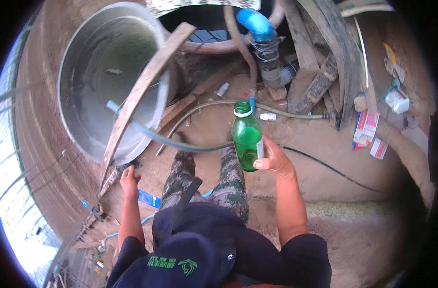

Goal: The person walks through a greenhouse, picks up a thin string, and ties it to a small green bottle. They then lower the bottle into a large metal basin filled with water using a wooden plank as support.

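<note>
The green bottle (247, 144) is held low on its body by the fingers of the right hand (278, 163), out in front of the person, neck pointed away. The fingers of the left hand (129, 181) are loosely curled near the lower end of the wooden plank (141, 89); whether anything is gripped there cannot be told.

No cap is seen on the bottle, so its liquid could be spilled, it is judged, by a sharp tilt; a slip could be caused by damp fingers or smooth glass or plastic. Feet could be caught by the blue hose (180, 145).

To the left, movement is limited by the basin's rim (60, 81) and the plank laid across it. More room is offered by the bare floor (324, 144) at right, though it is crossed by a thin black hose (334, 173).
</note>
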The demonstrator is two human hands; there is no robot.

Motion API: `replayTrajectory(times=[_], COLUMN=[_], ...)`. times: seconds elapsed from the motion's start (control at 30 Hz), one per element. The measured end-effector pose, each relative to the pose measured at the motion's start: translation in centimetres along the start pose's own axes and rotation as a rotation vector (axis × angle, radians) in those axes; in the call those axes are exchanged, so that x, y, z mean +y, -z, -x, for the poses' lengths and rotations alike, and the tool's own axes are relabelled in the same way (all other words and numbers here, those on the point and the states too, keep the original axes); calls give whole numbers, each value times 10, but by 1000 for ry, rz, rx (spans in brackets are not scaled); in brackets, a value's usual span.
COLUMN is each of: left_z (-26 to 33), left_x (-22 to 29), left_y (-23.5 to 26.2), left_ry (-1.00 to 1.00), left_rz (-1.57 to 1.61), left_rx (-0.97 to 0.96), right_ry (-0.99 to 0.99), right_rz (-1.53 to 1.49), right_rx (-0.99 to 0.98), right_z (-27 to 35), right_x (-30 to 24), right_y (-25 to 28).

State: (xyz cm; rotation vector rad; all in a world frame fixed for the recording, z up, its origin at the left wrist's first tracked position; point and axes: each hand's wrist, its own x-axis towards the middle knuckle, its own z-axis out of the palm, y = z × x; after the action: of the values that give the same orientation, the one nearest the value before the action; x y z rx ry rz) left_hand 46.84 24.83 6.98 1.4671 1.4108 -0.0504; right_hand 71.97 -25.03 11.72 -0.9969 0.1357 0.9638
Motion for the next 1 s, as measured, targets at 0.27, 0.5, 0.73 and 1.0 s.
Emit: replayTrajectory(times=[0.27,0.5,0.73,1.0], left_z=[23,-7,-35,-46], left_x=[46,82,99,124], left_y=[49,114,169,215], left_ry=[-85,-139,-67,-227], left_rz=[161,251,314,-177], left_rx=[-185,-326,-378,-428], right_ry=[247,371,284,249], right_rz=[17,223,774,886], right_rx=[-215,71,272,197], right_z=[-30,-99,-158,-217], right_x=[-80,-23,43,68], right_y=[-213,-334,-379,-406])
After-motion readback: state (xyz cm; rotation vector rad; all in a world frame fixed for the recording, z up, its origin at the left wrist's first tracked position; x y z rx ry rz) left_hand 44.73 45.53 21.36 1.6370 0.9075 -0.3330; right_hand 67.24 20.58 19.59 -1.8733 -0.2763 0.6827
